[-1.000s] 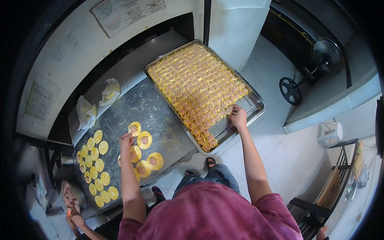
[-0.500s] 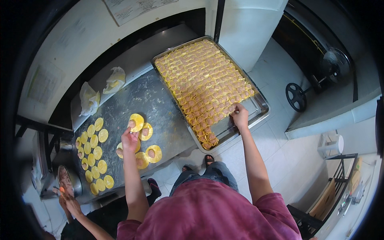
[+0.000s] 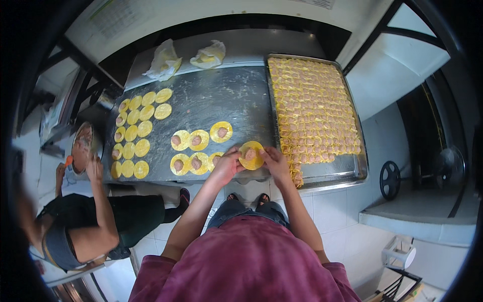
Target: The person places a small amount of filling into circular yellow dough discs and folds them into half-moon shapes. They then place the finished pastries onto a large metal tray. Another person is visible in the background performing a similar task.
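Note:
In front of me a round yellow dumpling wrapper (image 3: 244, 161) with a lump of pinkish meat filling in its middle is held up over the table's front edge. My left hand (image 3: 228, 165) pinches its left side and my right hand (image 3: 275, 163) grips its right side. Several filled wrappers (image 3: 199, 139) lie flat on the dark worktable (image 3: 221, 98) to the left. To the right stands a large metal tray (image 3: 336, 176) packed with rows of formed dumplings (image 3: 317, 110); bare metal shows along its near side.
Farther left are rows of yellow wrappers (image 3: 142, 147), a few topped with filling. A co-worker's hand (image 3: 94, 167) is at a metal bowl (image 3: 83, 146) of meat filling, with an orange-handled tool (image 3: 68, 160). Two plastic bags (image 3: 209, 54) lie at the back. A fan (image 3: 449, 163) stands at right.
My right hand has left the tray and come to the wrapper. My left hand has brought the filled wrapper off the table toward me. The view has swung left, showing more of the co-worker.

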